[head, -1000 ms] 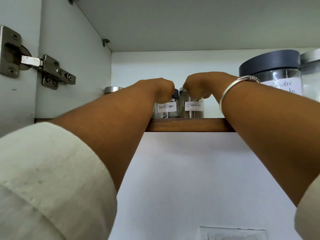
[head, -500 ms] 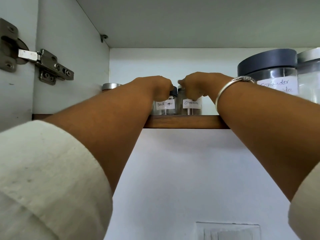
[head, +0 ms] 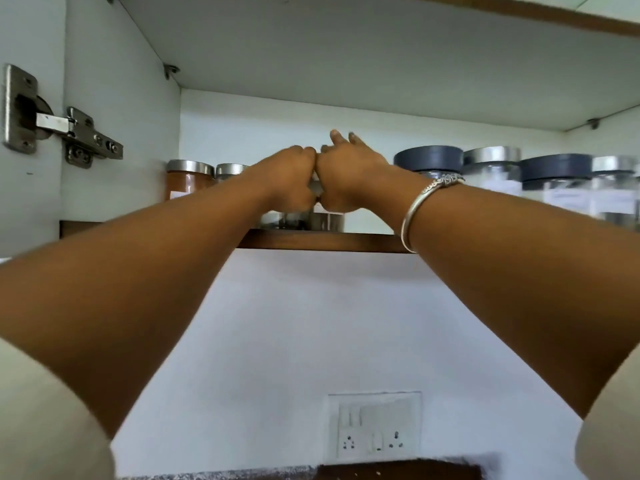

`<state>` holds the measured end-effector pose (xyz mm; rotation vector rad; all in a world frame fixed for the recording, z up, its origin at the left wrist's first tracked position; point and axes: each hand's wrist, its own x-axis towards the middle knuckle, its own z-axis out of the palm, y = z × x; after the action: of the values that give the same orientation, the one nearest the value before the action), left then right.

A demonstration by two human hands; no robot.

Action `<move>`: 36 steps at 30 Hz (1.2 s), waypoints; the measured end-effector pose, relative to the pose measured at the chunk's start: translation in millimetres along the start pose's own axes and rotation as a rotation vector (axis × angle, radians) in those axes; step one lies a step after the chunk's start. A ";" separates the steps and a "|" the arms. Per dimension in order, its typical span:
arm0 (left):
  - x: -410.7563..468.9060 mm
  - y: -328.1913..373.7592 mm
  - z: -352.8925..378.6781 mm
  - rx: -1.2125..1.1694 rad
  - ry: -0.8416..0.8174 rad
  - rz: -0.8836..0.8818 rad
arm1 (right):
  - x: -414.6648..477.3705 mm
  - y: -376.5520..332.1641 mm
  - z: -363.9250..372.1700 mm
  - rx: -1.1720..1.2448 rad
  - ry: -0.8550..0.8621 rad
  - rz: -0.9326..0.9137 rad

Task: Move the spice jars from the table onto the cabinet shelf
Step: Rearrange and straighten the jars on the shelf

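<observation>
- Standing side by side at the front edge of the shelf (head: pixel 311 241), the left spice jar (head: pixel 277 220) and right spice jar (head: pixel 327 222) are mostly hidden by the hands.
- The left hand (head: pixel 291 183) curls round its jar's top. The right hand (head: pixel 348 181) lifts two fingers (head: pixel 333 135); I cannot tell its grip.
- Further left stand two jars: an orange-filled jar (head: pixel 188 183) and a steel-lidded jar (head: pixel 230 169). To the right is a row of four bigger jars (head: pixel 491 168), two dark-lidded and two steel-lidded.
- A second ago both labels showed and both fists were closed.

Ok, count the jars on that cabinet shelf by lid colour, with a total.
Steel-lidded jars: 4
Dark grey-lidded jars: 2
Small jars under the left hand and right hand, lids hidden: 2
Total: 8
</observation>
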<state>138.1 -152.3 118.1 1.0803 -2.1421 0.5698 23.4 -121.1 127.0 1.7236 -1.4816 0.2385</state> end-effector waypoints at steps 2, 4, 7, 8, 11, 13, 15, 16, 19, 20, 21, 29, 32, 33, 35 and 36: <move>-5.1 15.6 -9.6 -0.043 -0.002 -0.008 | -12.8 10.7 -13.4 -0.008 0.059 -0.005; -8.1 38.1 -18.9 -0.078 -0.019 -0.007 | -27.1 24.9 -25.6 -0.011 0.115 -0.003; -11.8 73.6 -32.7 -0.111 0.000 -0.009 | -47.2 48.4 -34.6 0.010 0.198 -0.009; -11.4 85.8 -36.7 -0.117 0.008 -0.021 | -54.4 58.8 -36.6 0.039 0.220 -0.008; -8.5 122.9 -43.2 -0.099 -0.010 -0.051 | -77.3 94.6 -39.4 0.128 0.240 0.010; -4.1 145.7 -43.7 -0.049 -0.046 -0.073 | -93.5 119.6 -38.6 0.196 0.222 0.050; 0.8 166.2 -40.5 -0.005 -0.071 -0.087 | -105.7 144.2 -34.6 0.248 0.173 0.084; 2.8 172.4 -38.4 0.018 -0.076 -0.092 | -109.0 153.0 -31.7 0.259 0.125 0.095; 6.4 188.4 -30.0 0.107 -0.106 -0.117 | -121.0 172.3 -26.0 0.279 0.002 0.092; 6.9 192.8 -27.9 0.139 -0.122 -0.129 | -124.4 176.3 -25.5 0.292 0.000 0.088; 7.5 195.7 -26.6 0.166 -0.129 -0.141 | -127.2 178.7 -25.3 0.298 0.007 0.081; 34.4 187.3 -23.0 0.310 -0.101 -0.121 | -115.7 185.8 -21.5 0.295 -0.029 0.102; 48.8 178.9 -21.3 0.341 -0.118 -0.092 | -104.8 185.4 -21.1 0.252 -0.049 0.100; 52.3 175.2 -19.8 0.340 -0.128 -0.088 | -100.4 184.7 -21.8 0.237 -0.057 0.099; 58.5 167.7 -15.6 0.324 -0.134 -0.082 | -89.6 185.4 -22.3 0.224 -0.069 0.098; 60.9 164.0 -12.8 0.317 -0.134 -0.079 | -83.2 185.0 -20.8 0.212 -0.080 0.094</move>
<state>-18.8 -84.3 157.3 1.4024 -2.1580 0.8419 -157.2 -38.7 173.3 1.8501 -1.6466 0.3921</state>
